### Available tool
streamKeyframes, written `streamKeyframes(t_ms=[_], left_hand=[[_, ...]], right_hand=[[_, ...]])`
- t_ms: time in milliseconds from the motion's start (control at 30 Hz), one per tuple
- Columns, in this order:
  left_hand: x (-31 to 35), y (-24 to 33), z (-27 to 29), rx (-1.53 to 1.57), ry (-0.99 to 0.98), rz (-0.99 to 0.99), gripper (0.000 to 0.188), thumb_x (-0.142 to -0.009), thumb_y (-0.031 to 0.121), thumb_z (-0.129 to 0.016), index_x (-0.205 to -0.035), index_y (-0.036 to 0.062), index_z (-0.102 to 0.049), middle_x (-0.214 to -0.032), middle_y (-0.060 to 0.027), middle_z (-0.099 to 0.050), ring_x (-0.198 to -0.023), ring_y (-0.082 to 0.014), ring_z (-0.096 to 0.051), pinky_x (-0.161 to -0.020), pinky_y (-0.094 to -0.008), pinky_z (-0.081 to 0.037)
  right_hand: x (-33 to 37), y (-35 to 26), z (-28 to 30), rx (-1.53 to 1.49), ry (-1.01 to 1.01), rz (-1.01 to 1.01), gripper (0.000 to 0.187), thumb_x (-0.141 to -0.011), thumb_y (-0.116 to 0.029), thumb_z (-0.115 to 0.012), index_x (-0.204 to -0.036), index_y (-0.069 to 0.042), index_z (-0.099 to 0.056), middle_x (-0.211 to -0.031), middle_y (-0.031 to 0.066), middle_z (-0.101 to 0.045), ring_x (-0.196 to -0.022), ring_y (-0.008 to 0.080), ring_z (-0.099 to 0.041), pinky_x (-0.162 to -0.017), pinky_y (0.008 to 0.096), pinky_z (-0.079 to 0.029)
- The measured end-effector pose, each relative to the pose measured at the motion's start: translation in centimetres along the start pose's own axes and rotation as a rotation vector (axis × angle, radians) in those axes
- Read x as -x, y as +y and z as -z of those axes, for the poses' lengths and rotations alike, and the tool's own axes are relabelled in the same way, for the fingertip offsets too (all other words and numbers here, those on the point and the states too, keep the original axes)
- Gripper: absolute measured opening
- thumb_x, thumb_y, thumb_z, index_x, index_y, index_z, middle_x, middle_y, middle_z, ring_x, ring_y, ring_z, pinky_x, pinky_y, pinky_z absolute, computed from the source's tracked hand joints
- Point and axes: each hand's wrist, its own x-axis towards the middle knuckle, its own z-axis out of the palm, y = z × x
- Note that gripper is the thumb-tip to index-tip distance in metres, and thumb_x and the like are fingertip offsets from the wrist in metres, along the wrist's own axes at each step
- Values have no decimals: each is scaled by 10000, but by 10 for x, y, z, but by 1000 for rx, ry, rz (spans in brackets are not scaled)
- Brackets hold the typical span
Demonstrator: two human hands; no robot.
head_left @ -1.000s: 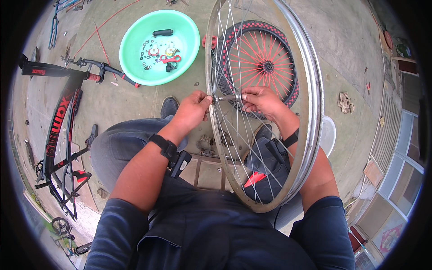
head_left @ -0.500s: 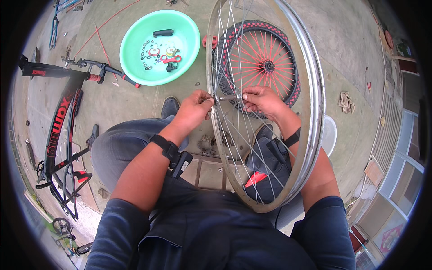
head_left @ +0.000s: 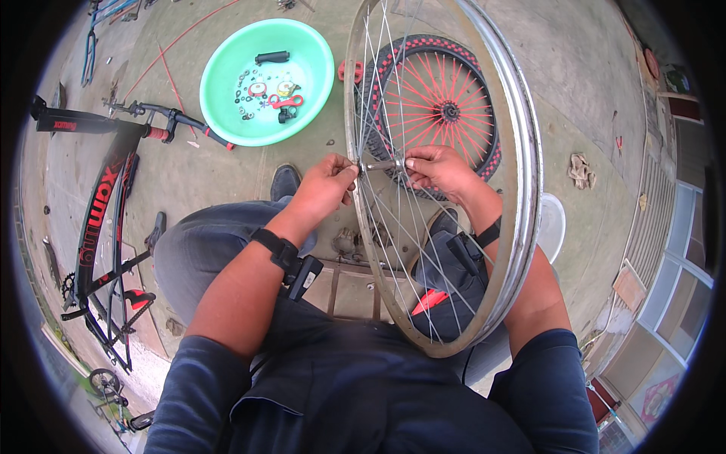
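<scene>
Pinching a tireless wheel (head_left: pixel 523 189) by its hub (head_left: pixel 381 165), fingers (head_left: pixel 347 177) of left hand (head_left: pixel 327 181) and right hand (head_left: pixel 441 169) at opposite ends

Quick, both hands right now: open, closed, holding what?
Left hand: closed, fingertips pinching the left end of the bare wheel's hub.
Right hand: closed, thumb and fingers at the hub's right end.

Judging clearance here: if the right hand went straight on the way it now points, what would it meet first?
The right hand would likely meet the hub of the silver-rimmed wheel first; it is pinched at the hub's right end, though exact contact is hard to tell.
</scene>
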Motion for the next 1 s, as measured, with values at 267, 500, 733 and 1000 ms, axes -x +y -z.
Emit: streamKeyframes(t_ms=[267, 500, 733, 1000], left_hand=[[-2, 0, 1, -19, -20, 15, 300, -999, 358, -530, -947, 64, -558, -745, -24, -564, -560, -112, -549, -490, -255, -388], [1, 5, 1, 50, -3, 78, 294, -989, 359, -550, -963, 66, -562, -760, -19, -568, -580, -110, -569, -493, -253, -388], [-2, 0, 3, 3, -12, -44, 223, -978, 269, -569, -1047, 58, -553, -817, -12, -582, -647, -103, -599, -528, -246, -411], [0, -1, 0, -82, 5, -104, 222, -982, 236, -570, -1035, 21, -553, -807, -35, -585, -635, -108, -587, -555, -261, -447]], right_hand=[[0, -1, -1, 42, 17, -5, 263, -947, -111, -623, -1170, 30, -621, -868, 67, -685, -701, 128, -681, -586, 215, -531], [0, -1, 0, 41, 4, -9, 294, -945, -133, -632, -1191, 27, -608, -872, 70, -684, -702, 130, -683, -586, 215, -535], [1, 0, 0, 7, -1, 0, 280, -943, -137, -637, -1172, 23, -615, -869, 71, -686, -702, 129, -685, -578, 208, -525], [-1, 2, 4, 17, -15, 5, 271, -949, -116, -623, -1172, 37, -613, -892, 74, -681, -723, 143, -686, -617, 234, -551]])
